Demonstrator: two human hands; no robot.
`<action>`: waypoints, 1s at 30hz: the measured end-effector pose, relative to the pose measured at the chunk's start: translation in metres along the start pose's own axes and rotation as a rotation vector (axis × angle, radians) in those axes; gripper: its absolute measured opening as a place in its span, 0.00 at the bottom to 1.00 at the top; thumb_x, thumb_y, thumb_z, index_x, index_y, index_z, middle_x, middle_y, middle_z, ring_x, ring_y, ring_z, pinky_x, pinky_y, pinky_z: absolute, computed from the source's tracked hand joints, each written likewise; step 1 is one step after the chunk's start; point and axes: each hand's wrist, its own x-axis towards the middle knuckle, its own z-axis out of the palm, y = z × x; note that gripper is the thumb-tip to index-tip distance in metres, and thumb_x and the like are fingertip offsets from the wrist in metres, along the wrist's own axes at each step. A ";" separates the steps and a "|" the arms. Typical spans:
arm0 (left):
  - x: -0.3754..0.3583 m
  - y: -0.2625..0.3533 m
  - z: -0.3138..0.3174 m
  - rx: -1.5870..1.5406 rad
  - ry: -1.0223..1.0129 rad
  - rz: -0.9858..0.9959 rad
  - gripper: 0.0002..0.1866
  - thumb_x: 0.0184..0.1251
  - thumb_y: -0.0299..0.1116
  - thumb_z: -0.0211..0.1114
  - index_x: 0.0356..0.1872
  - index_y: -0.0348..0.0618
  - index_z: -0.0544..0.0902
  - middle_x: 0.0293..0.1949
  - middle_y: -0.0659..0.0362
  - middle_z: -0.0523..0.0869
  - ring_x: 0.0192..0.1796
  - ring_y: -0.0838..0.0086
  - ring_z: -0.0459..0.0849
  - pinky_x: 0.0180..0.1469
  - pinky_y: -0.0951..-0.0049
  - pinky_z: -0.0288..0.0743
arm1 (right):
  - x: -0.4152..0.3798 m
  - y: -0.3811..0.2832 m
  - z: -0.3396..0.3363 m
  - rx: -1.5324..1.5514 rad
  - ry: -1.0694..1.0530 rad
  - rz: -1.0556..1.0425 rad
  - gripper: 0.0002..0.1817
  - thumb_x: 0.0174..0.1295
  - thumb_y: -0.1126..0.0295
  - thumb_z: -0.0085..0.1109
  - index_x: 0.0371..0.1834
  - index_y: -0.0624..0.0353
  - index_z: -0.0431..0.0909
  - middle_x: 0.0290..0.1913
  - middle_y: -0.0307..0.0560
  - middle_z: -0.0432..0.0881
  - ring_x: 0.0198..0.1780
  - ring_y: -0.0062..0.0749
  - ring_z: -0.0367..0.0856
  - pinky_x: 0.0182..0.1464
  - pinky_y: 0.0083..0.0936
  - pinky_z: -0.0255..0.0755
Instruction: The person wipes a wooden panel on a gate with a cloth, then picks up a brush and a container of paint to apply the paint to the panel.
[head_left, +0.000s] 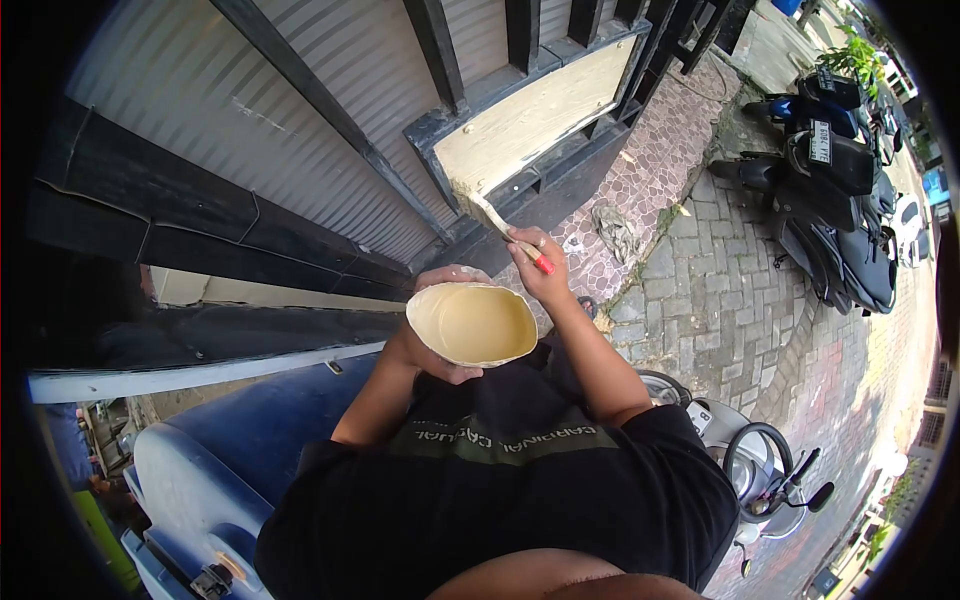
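My left hand (450, 276) is wrapped round a cut-open tub of cream paint (478, 324), held in front of my chest. Cream paint coats the tub's inner wall, and smears show on the fingers. In my right hand (541, 268) is a paintbrush (492, 214), gripped near the red end of its handle. Its bristles meet the lower left corner of a cream panel (545, 112) set in a dark metal gate frame (432, 140). Wet-looking cream paint covers much of that panel.
Corrugated sheeting (210, 110) stands behind the dark bars. A crumpled rag (615, 232) lies on the patterned tiles (650, 150). Parked motorcycles (825, 180) stand on the paving at right. A blue plastic object (200, 470) is at my left, a light-coloured scooter (735, 450) at my right.
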 end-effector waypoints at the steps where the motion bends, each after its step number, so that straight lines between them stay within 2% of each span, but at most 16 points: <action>1: -0.001 0.000 0.000 0.019 -0.001 -0.010 0.51 0.34 0.39 0.81 0.62 0.42 0.59 0.54 0.49 0.76 0.57 0.57 0.76 0.59 0.56 0.69 | 0.009 0.000 -0.006 -0.068 -0.016 -0.015 0.11 0.56 0.81 0.63 0.42 0.61 0.79 0.39 0.51 0.84 0.39 0.37 0.84 0.42 0.26 0.76; 4: -0.005 0.001 0.002 0.046 0.003 -0.010 0.52 0.33 0.39 0.81 0.62 0.42 0.59 0.54 0.48 0.76 0.58 0.57 0.75 0.59 0.56 0.69 | 0.035 0.010 -0.029 -0.182 -0.031 -0.044 0.09 0.57 0.79 0.64 0.41 0.60 0.81 0.39 0.50 0.84 0.38 0.35 0.84 0.40 0.25 0.75; 5: -0.005 0.003 0.002 0.047 0.002 -0.008 0.52 0.33 0.39 0.81 0.62 0.42 0.59 0.54 0.48 0.76 0.58 0.57 0.75 0.59 0.56 0.69 | 0.039 0.013 -0.037 -0.232 0.010 0.012 0.08 0.58 0.78 0.63 0.42 0.61 0.80 0.39 0.50 0.84 0.38 0.33 0.84 0.41 0.24 0.75; 7: -0.002 0.006 0.002 0.036 -0.021 0.021 0.49 0.37 0.39 0.80 0.63 0.47 0.58 0.54 0.46 0.75 0.55 0.53 0.79 0.55 0.55 0.75 | 0.042 0.019 -0.049 -0.279 0.046 0.058 0.08 0.60 0.77 0.62 0.42 0.62 0.80 0.39 0.50 0.84 0.38 0.31 0.84 0.41 0.23 0.75; 9: -0.005 0.006 -0.001 0.027 -0.006 0.014 0.49 0.37 0.39 0.80 0.63 0.47 0.59 0.54 0.47 0.75 0.56 0.54 0.78 0.55 0.55 0.75 | 0.039 0.020 -0.059 -0.065 0.223 0.191 0.07 0.64 0.74 0.60 0.43 0.64 0.79 0.37 0.48 0.84 0.38 0.26 0.83 0.43 0.21 0.75; 11: -0.013 0.001 0.000 0.003 0.004 0.003 0.49 0.37 0.38 0.80 0.63 0.47 0.59 0.54 0.47 0.75 0.57 0.55 0.77 0.55 0.55 0.74 | 0.029 0.014 -0.070 -0.022 0.301 0.196 0.07 0.65 0.73 0.59 0.43 0.64 0.79 0.35 0.47 0.84 0.37 0.25 0.83 0.42 0.21 0.76; 13: -0.021 -0.008 0.000 0.022 0.057 -0.014 0.53 0.31 0.39 0.82 0.62 0.39 0.60 0.56 0.48 0.74 0.59 0.60 0.75 0.61 0.59 0.68 | 0.014 0.004 -0.082 0.016 0.387 0.195 0.08 0.66 0.72 0.58 0.43 0.65 0.78 0.34 0.45 0.83 0.36 0.23 0.82 0.41 0.20 0.76; 17: -0.025 -0.020 0.005 -0.045 0.084 -0.065 0.51 0.31 0.40 0.81 0.61 0.39 0.62 0.56 0.49 0.73 0.58 0.61 0.75 0.61 0.61 0.68 | -0.031 -0.014 -0.107 -0.157 0.459 0.356 0.07 0.67 0.71 0.57 0.41 0.64 0.79 0.30 0.43 0.82 0.32 0.23 0.81 0.36 0.20 0.75; 19: -0.023 -0.026 0.005 0.090 0.029 -0.080 0.50 0.31 0.40 0.81 0.60 0.38 0.64 0.56 0.49 0.73 0.58 0.61 0.75 0.61 0.62 0.67 | -0.052 -0.021 -0.120 -0.233 0.478 0.408 0.08 0.67 0.70 0.57 0.41 0.64 0.79 0.29 0.42 0.82 0.30 0.23 0.81 0.34 0.20 0.75; 21: -0.024 -0.037 0.009 0.045 0.028 -0.095 0.50 0.31 0.41 0.81 0.60 0.38 0.65 0.56 0.49 0.73 0.58 0.61 0.75 0.61 0.62 0.67 | -0.068 -0.028 -0.133 -0.412 0.498 0.483 0.10 0.69 0.67 0.55 0.39 0.65 0.79 0.24 0.42 0.80 0.27 0.23 0.80 0.33 0.20 0.72; 26: -0.013 -0.055 0.019 -0.009 -0.045 -0.095 0.51 0.31 0.41 0.82 0.61 0.38 0.64 0.55 0.50 0.73 0.58 0.61 0.74 0.62 0.62 0.67 | -0.089 -0.045 -0.154 -0.448 0.622 0.483 0.11 0.69 0.67 0.55 0.40 0.64 0.79 0.24 0.40 0.79 0.26 0.22 0.78 0.33 0.20 0.71; 27: -0.007 -0.053 0.018 0.099 -0.098 -0.057 0.51 0.31 0.40 0.83 0.62 0.38 0.64 0.55 0.52 0.73 0.58 0.63 0.75 0.62 0.64 0.67 | -0.088 -0.053 -0.156 -0.480 0.623 0.478 0.10 0.68 0.66 0.56 0.39 0.64 0.80 0.25 0.41 0.80 0.27 0.22 0.79 0.32 0.19 0.72; 30: 0.000 -0.055 0.025 0.015 -0.102 -0.138 0.52 0.31 0.39 0.83 0.62 0.38 0.64 0.57 0.53 0.72 0.58 0.66 0.75 0.62 0.66 0.67 | -0.079 -0.069 -0.153 -0.484 0.648 0.457 0.10 0.68 0.66 0.56 0.39 0.62 0.80 0.26 0.40 0.81 0.28 0.20 0.80 0.32 0.18 0.72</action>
